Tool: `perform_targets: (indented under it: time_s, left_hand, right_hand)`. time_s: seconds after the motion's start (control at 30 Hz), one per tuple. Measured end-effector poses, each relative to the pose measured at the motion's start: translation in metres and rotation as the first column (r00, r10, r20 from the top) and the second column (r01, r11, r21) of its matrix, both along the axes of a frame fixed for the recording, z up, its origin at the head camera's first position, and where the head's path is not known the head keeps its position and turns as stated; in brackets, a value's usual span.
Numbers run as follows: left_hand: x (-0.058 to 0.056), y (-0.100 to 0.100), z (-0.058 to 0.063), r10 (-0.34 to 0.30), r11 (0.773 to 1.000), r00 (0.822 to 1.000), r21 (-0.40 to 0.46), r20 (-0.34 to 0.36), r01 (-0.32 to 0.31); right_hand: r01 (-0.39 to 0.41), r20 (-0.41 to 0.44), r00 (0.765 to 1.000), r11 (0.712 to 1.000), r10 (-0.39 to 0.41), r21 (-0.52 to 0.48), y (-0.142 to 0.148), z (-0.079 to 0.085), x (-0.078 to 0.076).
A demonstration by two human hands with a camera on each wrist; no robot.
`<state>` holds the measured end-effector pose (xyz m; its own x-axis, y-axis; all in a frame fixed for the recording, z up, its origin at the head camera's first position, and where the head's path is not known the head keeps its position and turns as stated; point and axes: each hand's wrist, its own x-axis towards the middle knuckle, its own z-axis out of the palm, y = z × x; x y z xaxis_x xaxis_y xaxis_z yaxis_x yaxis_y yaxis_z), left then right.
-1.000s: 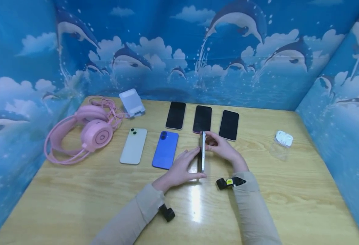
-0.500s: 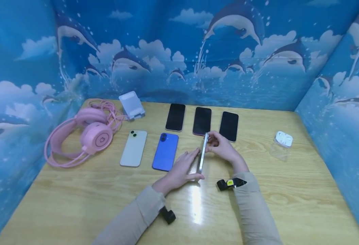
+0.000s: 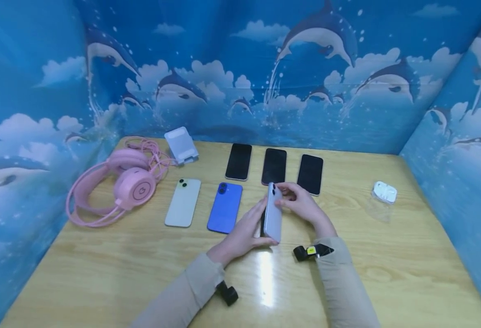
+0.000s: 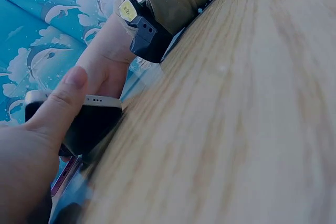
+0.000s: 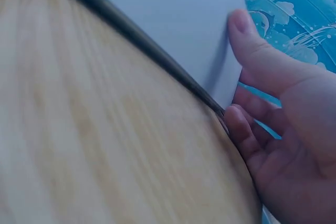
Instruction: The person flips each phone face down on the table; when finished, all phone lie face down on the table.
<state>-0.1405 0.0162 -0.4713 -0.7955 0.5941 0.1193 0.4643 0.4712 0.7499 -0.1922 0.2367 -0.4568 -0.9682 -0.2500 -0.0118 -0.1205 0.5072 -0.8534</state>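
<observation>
A pale lilac smartphone stands tilted on its long edge at the middle of the table, its plain back turned to the right and its dark screen to the left. My left hand holds its near end, thumb at the bottom corner and fingers along the screen side. At the far end, my right hand pinches it near the camera lenses. The left wrist view shows the phone's end with small speaker holes behind my left thumb. In the right wrist view my right thumb lies on the phone's back edge.
Three phones with black screens, left, middle and right, lie behind. A blue phone and a cream phone lie face down at left, beside pink headphones and a white stand. White earphones lie right.
The held phone has rolled from near upright so its top edge leans left and its lilac back shows. Both hands keep their grip in nearly the same place; the head view has shifted slightly.
</observation>
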Motion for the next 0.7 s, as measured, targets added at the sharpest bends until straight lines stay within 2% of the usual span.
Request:
perform_targets:
  time_s: [0.17, 0.33, 0.7]
  left_hand:
    - [-0.0015, -0.0006, 0.0001, 0.030, 0.998, 1.000, -0.057, 0.002, -0.030]
    - [-0.0021, -0.0001, 0.0004, 0.015, 0.995, 1.000, -0.102, -0.007, -0.016]
    - [-0.0020, 0.0008, -0.0022, 0.015, 0.991, 1.000, -0.134, -0.025, -0.018]
  right_hand:
    - [-0.004, -0.006, 1.000, 1.000, 0.004, 0.015, 0.0015, -0.0066, -0.0047]
    - [0.009, -0.012, 1.000, 0.999, -0.009, 0.047, 0.0036, -0.0075, -0.0038]
    - [0.015, -0.041, 0.999, 0.996, -0.011, 0.092, 0.0041, -0.0091, -0.0036]
